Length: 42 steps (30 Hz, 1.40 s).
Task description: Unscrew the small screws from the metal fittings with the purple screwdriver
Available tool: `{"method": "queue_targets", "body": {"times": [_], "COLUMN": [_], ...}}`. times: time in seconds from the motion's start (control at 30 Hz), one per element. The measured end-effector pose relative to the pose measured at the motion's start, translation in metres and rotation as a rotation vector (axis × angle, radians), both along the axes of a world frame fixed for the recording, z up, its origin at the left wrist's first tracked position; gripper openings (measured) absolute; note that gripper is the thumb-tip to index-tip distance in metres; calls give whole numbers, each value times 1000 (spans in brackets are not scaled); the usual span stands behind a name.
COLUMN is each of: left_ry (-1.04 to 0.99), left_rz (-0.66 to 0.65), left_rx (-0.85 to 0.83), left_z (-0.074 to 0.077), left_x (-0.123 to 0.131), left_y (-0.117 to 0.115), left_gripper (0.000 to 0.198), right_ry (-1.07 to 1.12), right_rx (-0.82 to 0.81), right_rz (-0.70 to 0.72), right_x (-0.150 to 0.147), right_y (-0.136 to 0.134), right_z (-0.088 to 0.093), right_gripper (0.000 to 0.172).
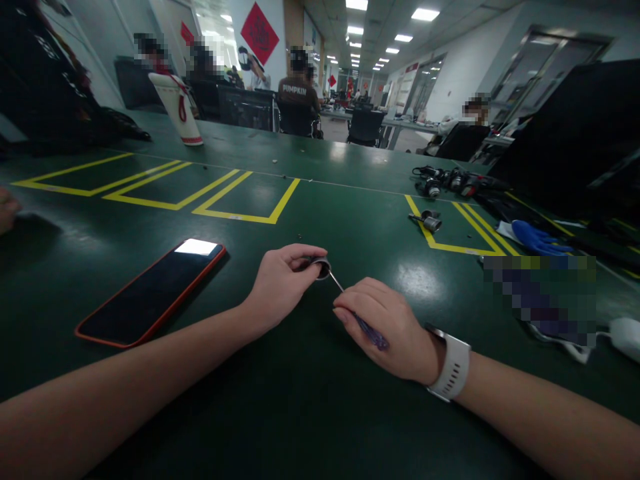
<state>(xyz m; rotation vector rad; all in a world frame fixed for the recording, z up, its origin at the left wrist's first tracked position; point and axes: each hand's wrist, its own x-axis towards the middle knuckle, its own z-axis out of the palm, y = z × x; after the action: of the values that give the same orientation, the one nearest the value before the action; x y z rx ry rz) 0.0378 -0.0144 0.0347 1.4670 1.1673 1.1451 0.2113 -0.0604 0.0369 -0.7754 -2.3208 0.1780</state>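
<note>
Ceiling lights shine over white walls, black chairs and a green table.

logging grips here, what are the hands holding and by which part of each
The left hand pinches a small hollow metal part near its open end; the right hand grips a screwdriver by its purple handle.
</note>
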Motion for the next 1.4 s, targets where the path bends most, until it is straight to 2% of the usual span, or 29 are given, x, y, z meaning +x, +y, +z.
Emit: {"method": "queue_targets", "body": {"times": [0.2,0.33,0.4,0.5,0.57,0.63,0.7,0.83,0.97,1.13,1.4], "left_ry": [3,-31,-75,-163,-257,-342,-407,-450,-452,-443,-406], "left_rz": [17,19,50,183,269,317,360,390,369,355,343], "left_rx": [-31,-71,-119,-183,-189,-150,-139,-196,-216,-209,-221], "left_z": [0,0,3,13,22,28,31,29,26,24,20], "left_x": [2,-4,-11,-24,-33,-42,-48,-55,-54,-50,-52], "left_y": [0,2,4,4,4,5,8,14,16,14,15], "left_gripper": [22,22,24,26,23,21,20,22,24,24,26], "right_ry": [21,184,347,644,763,854,965,1031,1003,913,827], "right_rx": [23,-13,-154,-517,-743,-891,-964,-921,-880,-863,-843], "right_rz": [10,64,30,-41,-64,-97,-154,-228,-284,-284,-200], "right_x": [0,4,6,3,-3,-14,-26,-43,-50,-57,-56], "right_y": [-1,-2,4,27,50,74,96,127,141,138,124], "right_z": [-3,3,6,5,1,-6,-13,-22,-26,-24,-19], "right_gripper": [13,13,16,24,30,29,23,10,7,6,8]}}
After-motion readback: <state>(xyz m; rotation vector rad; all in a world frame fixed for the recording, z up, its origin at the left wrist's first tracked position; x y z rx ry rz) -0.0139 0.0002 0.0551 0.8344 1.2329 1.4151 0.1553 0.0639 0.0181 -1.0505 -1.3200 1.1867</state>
